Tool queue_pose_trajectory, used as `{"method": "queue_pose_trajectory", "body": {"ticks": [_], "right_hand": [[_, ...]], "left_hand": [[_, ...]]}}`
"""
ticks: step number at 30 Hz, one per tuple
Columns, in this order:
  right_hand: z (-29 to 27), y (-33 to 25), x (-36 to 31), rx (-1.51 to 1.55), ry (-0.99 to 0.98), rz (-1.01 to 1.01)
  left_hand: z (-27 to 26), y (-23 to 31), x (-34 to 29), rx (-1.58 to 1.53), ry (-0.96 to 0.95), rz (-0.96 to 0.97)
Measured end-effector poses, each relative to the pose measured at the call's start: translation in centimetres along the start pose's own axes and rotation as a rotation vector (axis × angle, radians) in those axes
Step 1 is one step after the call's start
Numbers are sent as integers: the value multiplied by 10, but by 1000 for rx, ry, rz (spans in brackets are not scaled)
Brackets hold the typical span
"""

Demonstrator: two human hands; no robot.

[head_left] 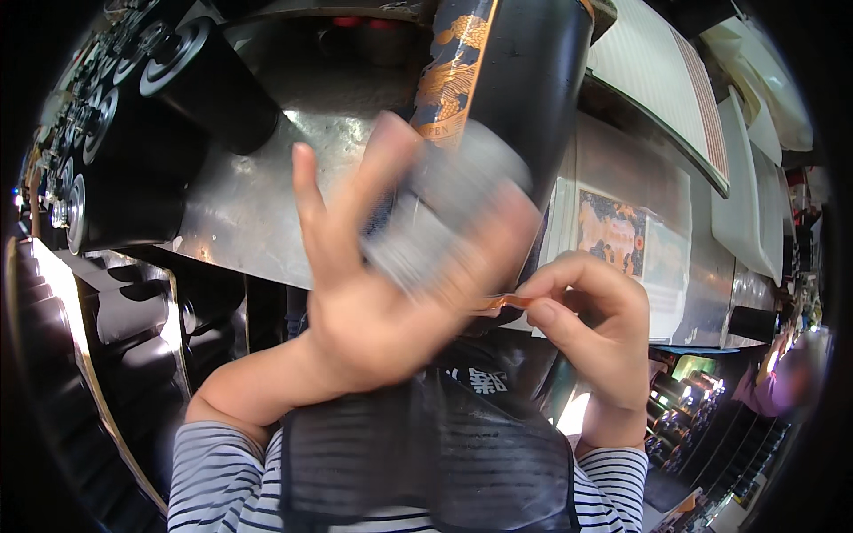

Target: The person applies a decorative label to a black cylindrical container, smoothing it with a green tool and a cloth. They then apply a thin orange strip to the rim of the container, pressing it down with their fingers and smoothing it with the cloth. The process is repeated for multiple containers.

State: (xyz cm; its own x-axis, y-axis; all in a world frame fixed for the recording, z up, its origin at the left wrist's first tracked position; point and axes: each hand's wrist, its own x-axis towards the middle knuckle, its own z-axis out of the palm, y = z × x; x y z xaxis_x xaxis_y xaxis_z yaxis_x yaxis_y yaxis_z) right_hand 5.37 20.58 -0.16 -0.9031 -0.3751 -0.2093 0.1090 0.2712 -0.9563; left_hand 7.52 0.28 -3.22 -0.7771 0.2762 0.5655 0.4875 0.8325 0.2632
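Observation:
A large glossy black cylinder [538, 80] lies before me, pointing away over the metal bench. Down its left side runs a dark band with copper-orange patterns [451, 75]. My left hand [364, 324] is in front of its near part, smeared by motion, with some fingers spread. A blurred grey pad-like thing [426, 209] shows among those fingers and appears held there; its exact kind is unclear. On the right, my right hand [604, 324] is closed, pinching the end of a thin copper-orange strip [503, 305] between thumb and fingers. The strip's other end is hidden behind my left hand.
Several black cylinders with metal fittings [213, 84] stand along the left of the metal bench [267, 213]. Right of the large cylinder lie patterned sheets [611, 233], a striped cloth [662, 80] and a white tray [746, 195]. Dark racks [133, 311] fill the lower left.

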Motion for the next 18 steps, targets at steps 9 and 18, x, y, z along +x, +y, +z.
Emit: {"method": "queue_pose_trajectory", "body": {"ticks": [9, 18], "right_hand": [[4, 2, 11, 14, -55, -32], [-8, 6, -5, 24, -1, -9]], "left_hand": [[-17, 7, -47, -183, -80, -249], [3, 16, -16, 71, 14, 117]]}}
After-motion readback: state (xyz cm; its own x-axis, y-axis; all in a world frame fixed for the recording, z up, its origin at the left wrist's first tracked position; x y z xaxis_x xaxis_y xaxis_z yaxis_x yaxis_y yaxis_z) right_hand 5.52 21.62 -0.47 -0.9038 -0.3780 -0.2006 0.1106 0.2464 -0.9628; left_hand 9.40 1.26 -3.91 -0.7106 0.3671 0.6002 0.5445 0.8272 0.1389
